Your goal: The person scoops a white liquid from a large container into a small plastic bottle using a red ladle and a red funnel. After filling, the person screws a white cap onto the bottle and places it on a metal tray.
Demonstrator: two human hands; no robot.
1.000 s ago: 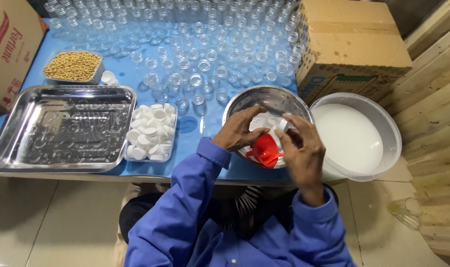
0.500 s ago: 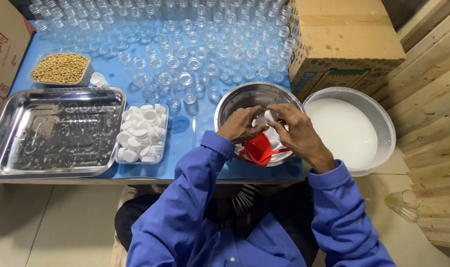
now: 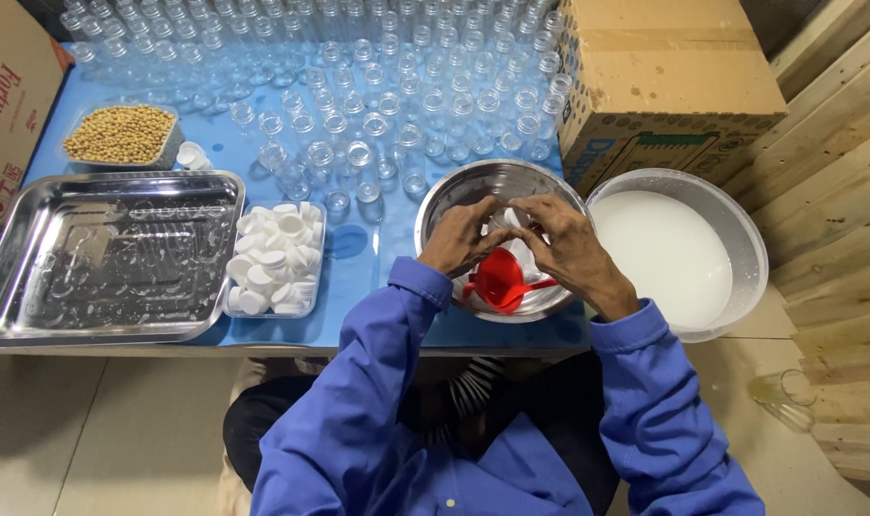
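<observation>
My left hand [image 3: 461, 241] and my right hand [image 3: 567, 247] meet fingertip to fingertip over a round steel bowl [image 3: 473, 182] at the table's front edge. Both pinch a small pale item [image 3: 507, 222], which the fingers mostly hide. A red plastic funnel [image 3: 500, 279] lies in the bowl just below the hands, touching neither. Both arms wear blue sleeves.
A white tub of milky liquid [image 3: 678, 253] stands right of the bowl, with a cardboard box [image 3: 664, 76] behind it. To the left are a tray of white caps [image 3: 272, 260], a steel tray [image 3: 100, 253] and a container of soybeans [image 3: 119, 134]. Several empty glass bottles [image 3: 387, 86] fill the back.
Both hands have moved up off the red funnel and closed together over the middle of the bowl. The funnel now lies uncovered below them.
</observation>
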